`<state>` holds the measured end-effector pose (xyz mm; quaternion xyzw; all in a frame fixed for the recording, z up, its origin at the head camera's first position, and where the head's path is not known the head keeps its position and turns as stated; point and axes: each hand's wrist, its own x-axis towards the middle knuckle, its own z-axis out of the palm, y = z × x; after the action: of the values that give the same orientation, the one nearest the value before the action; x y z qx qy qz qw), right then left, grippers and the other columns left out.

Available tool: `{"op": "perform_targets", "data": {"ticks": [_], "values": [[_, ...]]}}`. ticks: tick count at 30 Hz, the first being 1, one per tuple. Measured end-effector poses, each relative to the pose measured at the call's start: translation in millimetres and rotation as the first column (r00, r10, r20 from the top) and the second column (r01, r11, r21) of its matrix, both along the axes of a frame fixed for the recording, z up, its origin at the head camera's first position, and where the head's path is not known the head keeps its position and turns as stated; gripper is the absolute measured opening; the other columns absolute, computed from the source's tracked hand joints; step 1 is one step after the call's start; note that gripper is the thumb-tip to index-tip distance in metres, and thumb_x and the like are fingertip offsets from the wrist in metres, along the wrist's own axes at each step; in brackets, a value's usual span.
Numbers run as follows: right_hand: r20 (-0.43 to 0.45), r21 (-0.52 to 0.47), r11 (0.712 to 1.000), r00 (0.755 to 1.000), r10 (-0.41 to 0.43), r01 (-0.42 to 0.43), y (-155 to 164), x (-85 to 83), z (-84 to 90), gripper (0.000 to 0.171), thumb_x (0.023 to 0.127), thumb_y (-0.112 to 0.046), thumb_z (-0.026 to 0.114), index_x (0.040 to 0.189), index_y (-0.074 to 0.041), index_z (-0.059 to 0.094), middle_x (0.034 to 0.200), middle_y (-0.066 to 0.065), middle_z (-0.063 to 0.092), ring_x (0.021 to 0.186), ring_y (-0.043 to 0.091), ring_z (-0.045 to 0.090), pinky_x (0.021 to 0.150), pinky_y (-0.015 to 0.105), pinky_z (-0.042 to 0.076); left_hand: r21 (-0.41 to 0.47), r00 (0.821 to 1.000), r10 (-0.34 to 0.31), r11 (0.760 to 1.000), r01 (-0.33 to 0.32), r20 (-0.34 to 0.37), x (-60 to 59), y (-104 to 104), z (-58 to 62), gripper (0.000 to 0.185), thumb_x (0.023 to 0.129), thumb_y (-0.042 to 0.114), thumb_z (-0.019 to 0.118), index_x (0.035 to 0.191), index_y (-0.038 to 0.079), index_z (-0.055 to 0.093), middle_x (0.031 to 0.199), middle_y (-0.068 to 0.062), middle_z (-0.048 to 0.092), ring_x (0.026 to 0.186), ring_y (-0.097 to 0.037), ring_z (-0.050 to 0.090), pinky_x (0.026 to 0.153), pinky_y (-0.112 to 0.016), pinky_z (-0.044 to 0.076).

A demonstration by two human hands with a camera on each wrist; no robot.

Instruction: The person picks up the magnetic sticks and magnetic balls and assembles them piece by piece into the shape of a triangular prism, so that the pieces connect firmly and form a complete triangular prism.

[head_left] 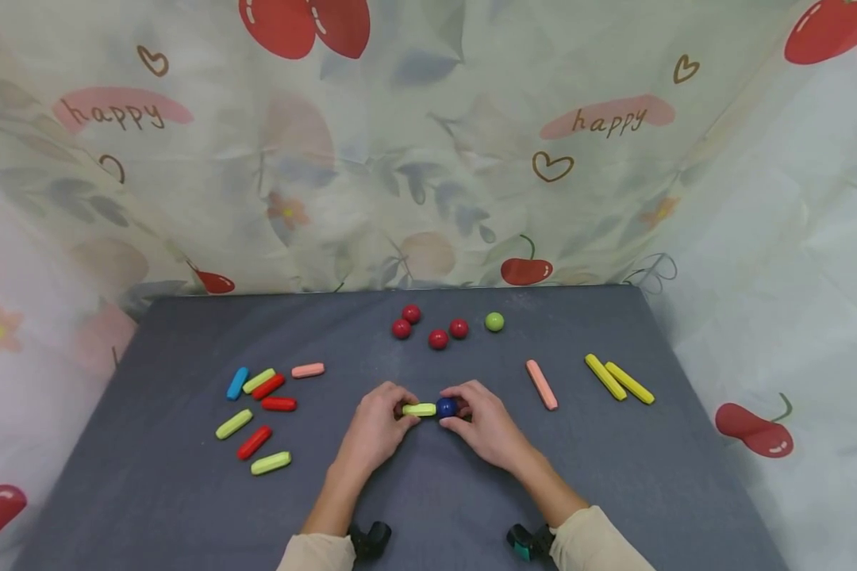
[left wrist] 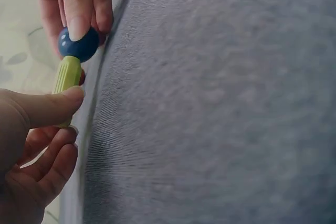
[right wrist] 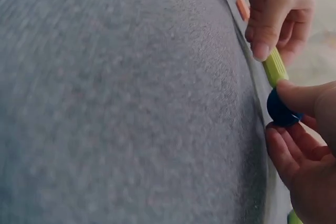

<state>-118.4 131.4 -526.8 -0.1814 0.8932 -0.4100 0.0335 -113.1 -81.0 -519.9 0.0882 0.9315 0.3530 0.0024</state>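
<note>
My left hand (head_left: 380,424) pinches a short light-green ridged rod (head_left: 419,410) between thumb and fingers, over the middle of the table. Facing it, my right hand (head_left: 487,424) holds a dark blue ball (head_left: 446,408) with thumb and fingertips. Rod and ball meet end to end. In the left wrist view the rod (left wrist: 68,73) lines up with the ball (left wrist: 79,45), right at its surface. The right wrist view shows the same rod (right wrist: 274,67) against the ball (right wrist: 282,109), my right thumb lying over the ball.
Several short rods in green, red (head_left: 278,404), blue (head_left: 237,383) and pink lie at the left. Several red balls (head_left: 439,339) and a green ball (head_left: 494,322) sit near the back edge. At the right lie a long pink rod (head_left: 542,385) and two yellow rods (head_left: 630,383).
</note>
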Motion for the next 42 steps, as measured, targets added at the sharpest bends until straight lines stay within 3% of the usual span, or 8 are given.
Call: {"op": "perform_targets", "data": {"ticks": [5,8,14,19,22,26,34,42], "values": [[-0.030,0.057,0.998,1.000,-0.004,0.006,8.0,2.1,-2.3,0.038,0.091,-0.022,0.079,0.127,-0.016,0.069,0.112,-0.004,0.065,0.096,0.009,0.060,0.081,0.025,0.053,0.012,0.999,-0.048,0.999,0.048,0.025,-1.6,-0.6,-0.2,0.021,0.084,0.023,0.085,0.104,0.020,0.076,0.093,0.005,0.064,0.078,-0.006,0.054,0.069,-0.023,0.048],[-0.039,0.086,0.996,0.999,-0.010,0.013,14.6,0.8,-1.4,0.037,0.091,-0.024,0.078,0.127,-0.018,0.071,0.113,-0.006,0.067,0.096,0.009,0.056,0.083,0.026,0.050,0.064,0.997,-0.056,0.997,0.053,0.053,-10.4,-8.9,5.8,0.030,0.084,0.031,0.085,0.110,0.020,0.076,0.100,0.004,0.066,0.084,-0.008,0.057,0.076,-0.027,0.051],[-0.044,0.092,0.995,0.998,-0.041,0.045,24.2,-4.7,1.2,0.035,0.092,-0.024,0.078,0.125,-0.018,0.071,0.114,-0.006,0.069,0.095,0.010,0.056,0.084,0.029,0.050,0.099,0.997,0.070,0.993,-0.071,0.010,-57.9,-28.2,16.2,0.041,0.087,0.033,0.082,0.122,0.015,0.072,0.113,-0.005,0.069,0.092,-0.019,0.061,0.082,-0.039,0.052],[-0.022,0.108,0.993,0.999,-0.035,0.037,25.7,-5.8,-0.6,0.035,0.092,-0.024,0.077,0.126,-0.018,0.071,0.116,-0.005,0.070,0.097,0.010,0.056,0.085,0.030,0.051,0.051,0.992,0.128,0.991,-0.127,-0.011,-99.9,-27.9,5.4,0.045,0.091,0.033,0.078,0.129,0.014,0.067,0.121,-0.008,0.066,0.096,-0.023,0.058,0.086,-0.043,0.049],[-0.007,0.109,0.993,0.999,-0.033,0.034,24.7,-5.7,-2.8,0.034,0.092,-0.025,0.077,0.125,-0.018,0.071,0.116,-0.006,0.069,0.097,0.009,0.056,0.086,0.029,0.052,0.025,0.992,0.129,0.991,-0.129,0.003,-116.0,-23.7,-2.1,0.048,0.091,0.037,0.078,0.132,0.014,0.065,0.124,-0.009,0.064,0.104,-0.027,0.057,0.094,-0.045,0.048],[0.004,0.101,0.994,0.999,-0.032,0.031,23.7,-6.9,-2.9,0.034,0.092,-0.026,0.077,0.126,-0.019,0.070,0.112,-0.008,0.067,0.096,0.007,0.056,0.085,0.027,0.052,-0.008,0.990,0.140,0.990,-0.140,0.008,-126.9,-19.3,-5.5,0.051,0.090,0.040,0.079,0.132,0.014,0.065,0.126,-0.010,0.065,0.114,-0.032,0.055,0.101,-0.050,0.046],[-0.002,0.115,0.993,1.000,-0.008,0.008,21.5,-9.5,-4.0,0.035,0.092,-0.028,0.077,0.126,-0.019,0.070,0.107,-0.009,0.065,0.093,0.006,0.054,0.084,0.027,0.051,-0.040,0.990,0.138,0.990,-0.138,-0.005,-118.8,-26.6,-1.4,0.041,0.091,0.036,0.078,0.125,0.014,0.069,0.121,-0.009,0.067,0.110,-0.030,0.055,0.097,-0.048,0.046],[0.011,0.106,0.994,1.000,-0.026,0.025,23.9,-7.8,-4.8,0.034,0.093,-0.028,0.076,0.126,-0.022,0.070,0.105,-0.010,0.063,0.092,0.006,0.053,0.084,0.027,0.050,0.037,0.996,0.092,0.995,-0.093,0.013,-71.1,-32.7,11.1,0.035,0.087,0.021,0.083,0.120,0.016,0.071,0.110,-0.005,0.066,0.095,-0.021,0.062,0.085,-0.041,0.054]]}}
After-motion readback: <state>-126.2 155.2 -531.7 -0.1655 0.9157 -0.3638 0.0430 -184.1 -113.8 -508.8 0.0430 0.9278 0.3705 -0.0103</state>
